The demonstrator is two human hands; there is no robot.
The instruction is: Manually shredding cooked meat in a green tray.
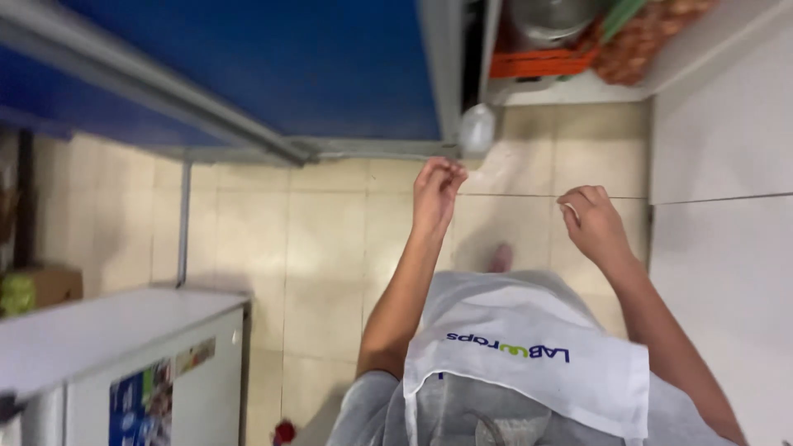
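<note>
Plastic bag (477,128) hangs by the blue cabinet above the tiled floor (314,248), both hands' fingers pinched empty.

Soft indoor light (motion-blurred throughout)

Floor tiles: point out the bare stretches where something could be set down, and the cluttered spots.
The tiled floor lies bare between the white cabinet and the left hand, and again between the right hand and the white wall panel. It is crowded by the orange crate.
</note>
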